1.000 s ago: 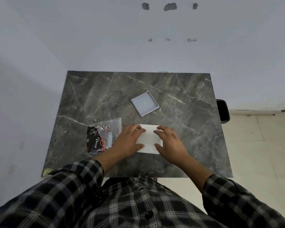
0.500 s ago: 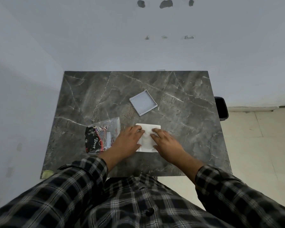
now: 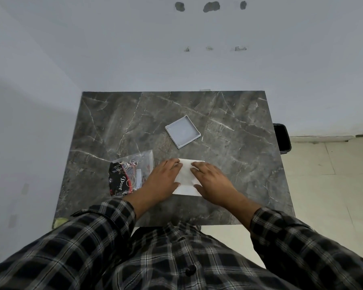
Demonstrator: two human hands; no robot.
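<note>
— Where do we find the white folded sheet (image 3: 186, 177)?
— We find it flat on the dark marble table (image 3: 239, 126), near the front edge, with both hands on top of it.
— And how do we read the hands?
— The left hand (image 3: 165, 178) lies palm down, fingers fairly straight, pressing the sheet's left part. The right hand (image 3: 213, 181) does the same on the right part (neither curls round anything). Their fingertips nearly meet by the sheet's far edge.
— What else do we see?
— A clear bag (image 3: 144, 160) holding a black packet (image 3: 118, 178) lies just beside the left hand. A grey square tray (image 3: 182, 134) sits farther back, apart from the sheet.
</note>
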